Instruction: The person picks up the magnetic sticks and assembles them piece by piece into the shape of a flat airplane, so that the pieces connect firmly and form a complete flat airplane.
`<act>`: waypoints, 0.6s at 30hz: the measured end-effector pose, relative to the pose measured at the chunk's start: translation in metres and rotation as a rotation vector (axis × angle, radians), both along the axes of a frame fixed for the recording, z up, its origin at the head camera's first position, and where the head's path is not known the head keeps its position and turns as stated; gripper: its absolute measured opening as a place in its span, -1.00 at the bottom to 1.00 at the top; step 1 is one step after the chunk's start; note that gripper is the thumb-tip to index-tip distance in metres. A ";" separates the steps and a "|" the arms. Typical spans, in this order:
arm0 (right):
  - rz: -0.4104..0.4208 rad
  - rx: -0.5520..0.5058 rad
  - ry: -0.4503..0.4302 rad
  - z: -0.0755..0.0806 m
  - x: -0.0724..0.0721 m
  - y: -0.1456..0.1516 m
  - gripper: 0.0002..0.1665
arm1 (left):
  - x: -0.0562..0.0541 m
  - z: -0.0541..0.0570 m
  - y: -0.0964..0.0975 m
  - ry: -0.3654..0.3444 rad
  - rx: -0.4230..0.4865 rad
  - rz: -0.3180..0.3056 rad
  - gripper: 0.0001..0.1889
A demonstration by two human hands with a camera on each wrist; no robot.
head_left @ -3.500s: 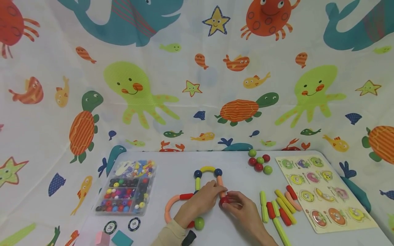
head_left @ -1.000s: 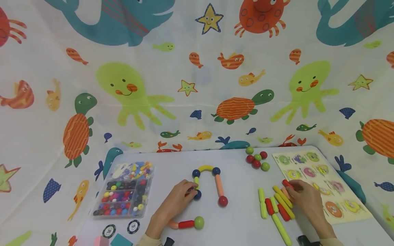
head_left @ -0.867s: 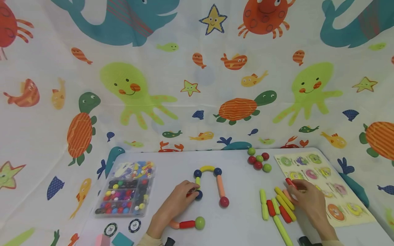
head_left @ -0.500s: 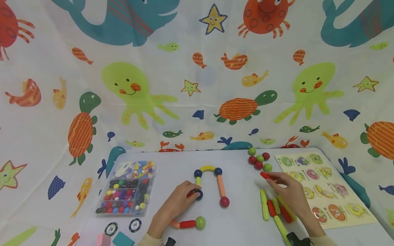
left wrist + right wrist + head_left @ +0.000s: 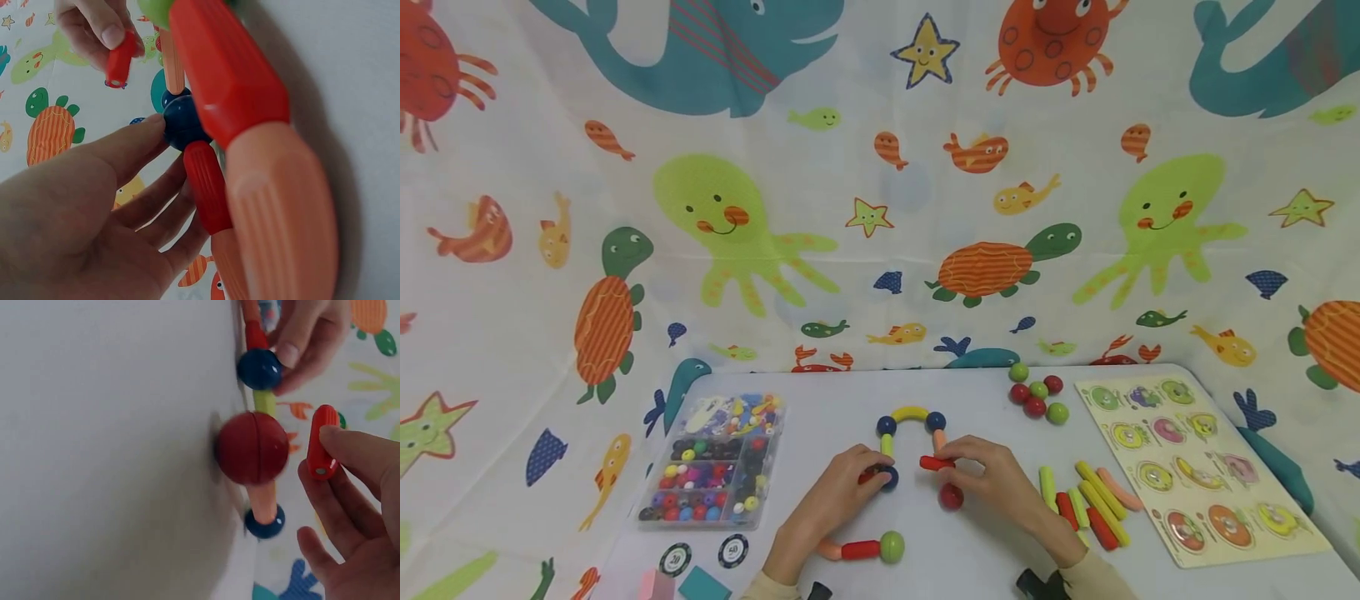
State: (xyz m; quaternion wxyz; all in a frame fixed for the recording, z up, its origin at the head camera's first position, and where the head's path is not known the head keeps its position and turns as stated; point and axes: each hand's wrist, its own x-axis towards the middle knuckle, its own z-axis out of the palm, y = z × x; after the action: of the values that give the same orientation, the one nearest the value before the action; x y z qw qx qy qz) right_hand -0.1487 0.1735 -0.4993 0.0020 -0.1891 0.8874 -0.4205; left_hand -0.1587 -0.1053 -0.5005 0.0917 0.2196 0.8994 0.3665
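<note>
My right hand [image 5: 996,483] pinches a short red magnetic stick [image 5: 322,444] between thumb and fingers. The stick is held above the table near the red ball [image 5: 951,497], apart from it. That ball ends a chain of a peach stick [image 5: 262,501], blue balls, a curved yellow stick [image 5: 912,412] and a light green stick [image 5: 887,446]. My left hand [image 5: 838,496] grips the lower blue ball [image 5: 185,122], with its fingers beside the red stick [image 5: 207,184] joined to it. A curved peach piece [image 5: 281,206], another red stick [image 5: 861,550] and a green ball [image 5: 892,547] lie nearer me, partly hidden by my left arm.
Loose sticks [image 5: 1101,492] lie to the right, beside a fruit puzzle board [image 5: 1213,533]. Red and green balls [image 5: 1034,407] cluster at the back. On the left are a divided bead box [image 5: 700,523], two round chips [image 5: 733,550] and pink and teal blocks [image 5: 703,583].
My left hand has gone from the chain's right leg to the lower blue ball. My right hand has picked up a red stick from the right pile and carried it left.
</note>
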 end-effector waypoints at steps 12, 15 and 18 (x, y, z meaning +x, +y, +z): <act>0.161 0.056 0.033 -0.020 -0.011 -0.028 -0.73 | 0.000 -0.004 -0.002 0.054 0.023 -0.014 -0.73; 0.165 0.051 0.043 -0.021 -0.011 -0.030 -0.74 | 0.000 -0.004 -0.002 0.042 0.021 -0.008 -0.72; 0.158 0.059 0.048 -0.021 -0.011 -0.031 -0.74 | 0.000 -0.003 -0.002 0.027 0.016 -0.001 -0.72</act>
State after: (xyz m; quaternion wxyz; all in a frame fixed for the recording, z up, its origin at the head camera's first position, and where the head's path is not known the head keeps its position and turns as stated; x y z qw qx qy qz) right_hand -0.1600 0.1423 -0.5201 0.0195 -0.2684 0.8815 -0.3879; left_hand -0.1589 -0.1074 -0.5032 0.0780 0.2258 0.8975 0.3707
